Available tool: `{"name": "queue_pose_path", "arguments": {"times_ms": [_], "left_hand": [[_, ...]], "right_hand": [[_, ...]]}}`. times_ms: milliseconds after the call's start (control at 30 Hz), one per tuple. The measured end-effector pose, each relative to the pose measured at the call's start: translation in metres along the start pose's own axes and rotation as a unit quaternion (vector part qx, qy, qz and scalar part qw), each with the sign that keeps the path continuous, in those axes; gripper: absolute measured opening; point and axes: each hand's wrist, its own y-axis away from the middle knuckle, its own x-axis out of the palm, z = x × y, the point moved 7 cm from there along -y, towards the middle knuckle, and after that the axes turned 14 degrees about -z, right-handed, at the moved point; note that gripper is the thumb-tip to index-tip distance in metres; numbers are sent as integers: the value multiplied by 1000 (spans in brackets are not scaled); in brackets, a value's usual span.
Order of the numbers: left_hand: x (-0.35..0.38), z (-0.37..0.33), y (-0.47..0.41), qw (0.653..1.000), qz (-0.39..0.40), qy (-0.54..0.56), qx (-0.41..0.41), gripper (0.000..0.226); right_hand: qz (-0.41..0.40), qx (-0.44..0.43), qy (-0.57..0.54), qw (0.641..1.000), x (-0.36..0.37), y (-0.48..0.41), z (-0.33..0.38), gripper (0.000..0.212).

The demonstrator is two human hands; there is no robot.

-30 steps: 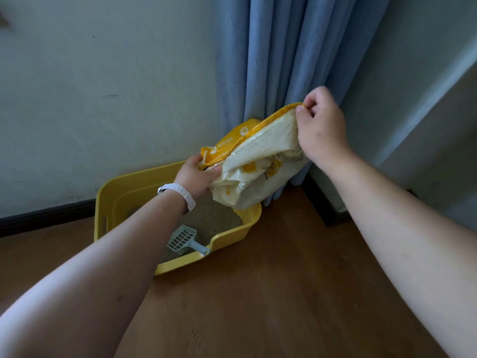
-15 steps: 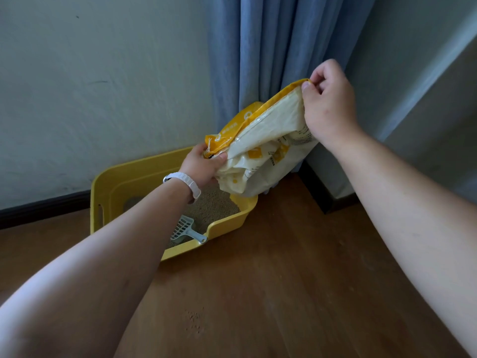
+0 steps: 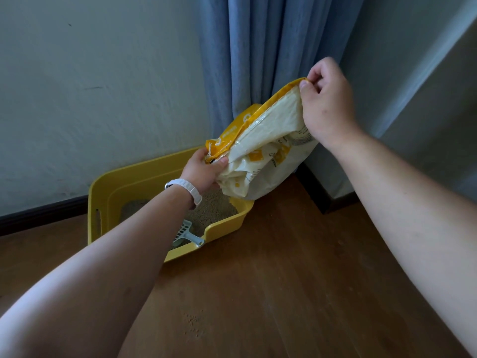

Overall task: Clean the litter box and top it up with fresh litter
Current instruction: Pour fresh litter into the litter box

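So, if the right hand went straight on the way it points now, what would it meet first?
Probably the blue curtain: the right hand, pinching a raised corner of the litter bag, points up and left toward its folds. Depth there is unclear.

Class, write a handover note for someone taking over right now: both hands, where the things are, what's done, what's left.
Left hand grips the low end of the litter bag; right hand pinches its raised corner.
Bag tilted over the right end of the litter box; scoop lies in the litter, handle at the front rim.
Done: litter in box, bag tipped. No pour visible.
Left: finish topping up, set bag down, clear spilled grains.
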Motion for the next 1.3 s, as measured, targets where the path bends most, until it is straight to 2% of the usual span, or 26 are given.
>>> {"name": "queue_pose_path", "arguments": {"times_ms": [533, 733, 967, 1300], "left_hand": [[-6, -1, 12, 1000, -1, -21, 13, 69], [-27, -1, 17, 999, -29, -38, 14, 65], [-50, 3, 19, 998, -53, -18, 8, 69], [-60, 15, 4, 999, -49, 20, -3, 69]], "right_hand": [[5, -8, -9, 1000, 0, -3, 0, 10], [12, -19, -21, 1000, 13, 0, 9, 9], [26, -28, -40, 998, 31, 4, 24, 7], [30, -40, -43, 998, 46, 8, 40, 7]]}}
